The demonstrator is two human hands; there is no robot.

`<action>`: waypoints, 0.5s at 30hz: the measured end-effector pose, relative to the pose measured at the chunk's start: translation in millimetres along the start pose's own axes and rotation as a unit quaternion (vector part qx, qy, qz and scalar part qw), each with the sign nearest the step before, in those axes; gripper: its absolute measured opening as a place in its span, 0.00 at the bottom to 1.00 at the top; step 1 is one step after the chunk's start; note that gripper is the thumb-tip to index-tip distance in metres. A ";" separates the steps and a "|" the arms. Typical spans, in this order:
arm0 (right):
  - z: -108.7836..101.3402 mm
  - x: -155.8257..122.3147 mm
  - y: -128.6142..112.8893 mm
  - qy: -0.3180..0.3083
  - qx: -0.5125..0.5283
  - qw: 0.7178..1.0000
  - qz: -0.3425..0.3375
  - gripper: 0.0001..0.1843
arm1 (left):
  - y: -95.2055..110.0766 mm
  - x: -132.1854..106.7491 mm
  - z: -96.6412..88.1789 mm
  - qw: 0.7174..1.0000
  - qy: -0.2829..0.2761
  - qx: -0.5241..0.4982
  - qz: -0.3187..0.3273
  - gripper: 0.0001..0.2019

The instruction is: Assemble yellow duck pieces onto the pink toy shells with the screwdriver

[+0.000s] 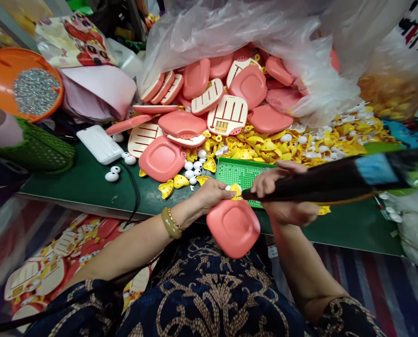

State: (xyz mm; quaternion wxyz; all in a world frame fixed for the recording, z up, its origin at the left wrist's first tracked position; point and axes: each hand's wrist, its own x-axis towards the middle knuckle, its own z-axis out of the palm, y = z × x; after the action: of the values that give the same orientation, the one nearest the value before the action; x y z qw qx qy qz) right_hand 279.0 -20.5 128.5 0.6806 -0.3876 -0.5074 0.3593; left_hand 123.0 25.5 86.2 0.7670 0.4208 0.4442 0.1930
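Observation:
My left hand (212,193) grips the top edge of a pink rounded-square plastic shell (233,228) over my lap, with a small yellow piece (235,189) pinched against it. My right hand (282,196) is closed round a long dark tool (335,180) that runs off to the right; its tip meets the yellow piece. A green perforated tray (240,172) lies on the table just behind both hands.
A heap of pink shells (202,98) spills from a clear plastic bag (251,32). Yellow pieces and white balls (300,140) cover the green table (90,182). An orange bowl (5,79) and green basket (37,150) stand at the left. Finished parts (54,252) lie below the table.

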 end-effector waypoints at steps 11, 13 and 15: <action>-35.6 -10.5 38.5 0.075 0.051 0.996 -0.014 0.26 | 1.9 0.2 2.3 1.000 -0.001 0.005 -0.019 0.09; -34.8 -11.9 40.3 0.066 0.057 0.996 -0.016 0.25 | 2.3 -1.2 2.1 1.000 -0.008 0.000 -0.019 0.10; -34.5 -12.4 40.3 0.059 0.062 0.996 -0.014 0.25 | 2.7 -1.9 2.2 1.000 -0.010 -0.002 -0.022 0.09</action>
State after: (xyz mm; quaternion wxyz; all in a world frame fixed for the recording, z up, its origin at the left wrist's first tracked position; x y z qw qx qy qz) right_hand 305.8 -19.2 81.0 0.7371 -0.3583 -0.4485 0.3565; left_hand 124.1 24.8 90.0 0.7764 0.4112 0.4453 0.1729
